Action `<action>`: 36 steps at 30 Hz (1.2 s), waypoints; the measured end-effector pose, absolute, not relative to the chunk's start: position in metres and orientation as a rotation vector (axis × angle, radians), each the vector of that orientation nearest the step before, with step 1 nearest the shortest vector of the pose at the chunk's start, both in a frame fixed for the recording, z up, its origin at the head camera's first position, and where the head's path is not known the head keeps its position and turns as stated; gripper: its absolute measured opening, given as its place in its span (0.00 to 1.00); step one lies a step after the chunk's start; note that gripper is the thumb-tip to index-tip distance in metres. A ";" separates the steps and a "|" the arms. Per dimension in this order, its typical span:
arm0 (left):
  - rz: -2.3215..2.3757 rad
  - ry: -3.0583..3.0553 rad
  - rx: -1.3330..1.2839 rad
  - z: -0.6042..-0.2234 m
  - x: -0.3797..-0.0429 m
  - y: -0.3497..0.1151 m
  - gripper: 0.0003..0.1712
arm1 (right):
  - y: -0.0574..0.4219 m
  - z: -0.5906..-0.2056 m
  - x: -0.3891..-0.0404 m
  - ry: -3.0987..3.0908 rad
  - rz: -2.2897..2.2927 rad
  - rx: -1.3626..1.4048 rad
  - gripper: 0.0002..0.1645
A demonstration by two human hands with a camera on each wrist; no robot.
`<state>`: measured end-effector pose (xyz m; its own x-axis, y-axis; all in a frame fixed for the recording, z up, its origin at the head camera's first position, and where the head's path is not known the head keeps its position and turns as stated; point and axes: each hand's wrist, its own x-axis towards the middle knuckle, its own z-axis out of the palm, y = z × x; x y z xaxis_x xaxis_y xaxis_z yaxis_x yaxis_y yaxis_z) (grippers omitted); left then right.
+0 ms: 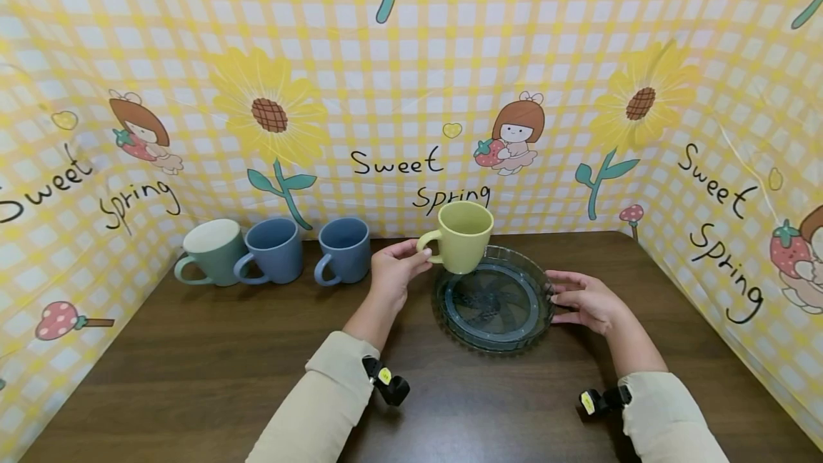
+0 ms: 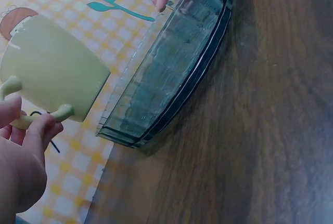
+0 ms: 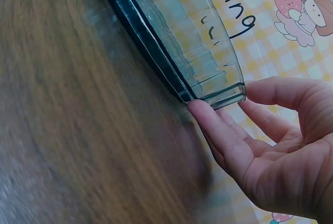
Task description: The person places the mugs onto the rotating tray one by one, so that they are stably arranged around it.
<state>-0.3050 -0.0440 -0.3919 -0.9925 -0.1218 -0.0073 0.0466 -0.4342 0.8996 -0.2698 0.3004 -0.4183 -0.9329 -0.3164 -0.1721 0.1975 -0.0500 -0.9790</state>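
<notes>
Left hand (image 1: 393, 270): I find the thumb and fingers pinching the handle (image 2: 63, 112) of the yellow mug (image 1: 458, 241). The yellow mug is held off the table (image 1: 212, 377), mouth up, at the far left edge of the dish (image 1: 491, 306). On my left wrist view its base is near the dish's rim, with a gap between; whether it is directly over the dish I cannot tell.

Right hand (image 1: 588, 304): partly spread, fingers gently bent, it grips the dish's right edge. On my right wrist view 1 digit touches the rim and another the base. The dish is of clear glass.

Also noted: 3 more mugs stand upright at the back left of the table. The green mug (image 1: 218, 256), pale inside, is leftmost; the left blue mug (image 1: 273, 256) is just beside it; the right blue mug (image 1: 347, 256) stands near the left hand. A yellow checked cloth (image 1: 411, 56), printed with sunflowers and lettering, rises behind. Both forearms wear beige sleeves (image 1: 315, 406).
</notes>
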 end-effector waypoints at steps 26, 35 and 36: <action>-2.562 -1.769 0.183 -0.415 -0.320 -0.018 0.12 | 0.299 -0.418 -0.268 1.907 -2.031 -0.126 0.39; -2.409 -1.883 0.107 -0.415 -0.326 -0.016 0.11 | 0.298 -0.418 -0.268 1.921 -2.025 -0.129 0.39; -2.380 -1.911 0.101 -0.414 -0.327 -0.016 0.11 | 0.298 -0.418 -0.268 1.924 -2.023 -0.129 0.39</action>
